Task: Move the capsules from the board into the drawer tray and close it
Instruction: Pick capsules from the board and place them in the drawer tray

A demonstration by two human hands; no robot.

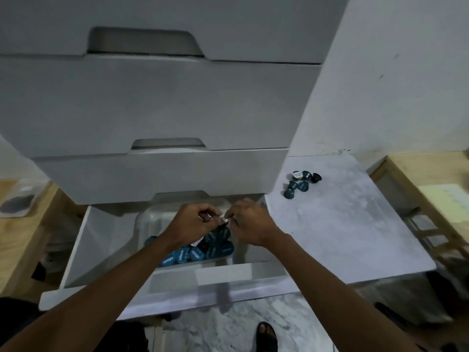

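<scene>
White drawer cabinet (pixel 157 102) fills the background, its bottom drawer (pixel 83 250) pulled out beneath both hands. To the right of the hands lies the marble-patterned board (pixel 342 224). Directly under them, inside the drawer, sits the clear plastic tray (pixel 149 219). It already holds a heap of teal capsules (pixel 203 252) on the side nearer the person.

The step in hand looks like dropping a fresh load into the tray. To do it well, the hands should let go low over the heap and inside the tray's walls, so nothing bounces into the bare drawer space around it. A small cluster of loose capsules (pixel 300 184) is still on the board, beyond and to the right of the right hand, so I judge that more trips are needed before the drawer can be pushed shut.

The left hand (pixel 195 221) is curled tight, fingers wrapped round a dark capsule (pixel 206 218). The right hand (pixel 250 224), almost touching it, pinches a pale-topped capsule (pixel 224 221) between thumb and fingertips. Motion blur hides whether either hand holds more.
</scene>
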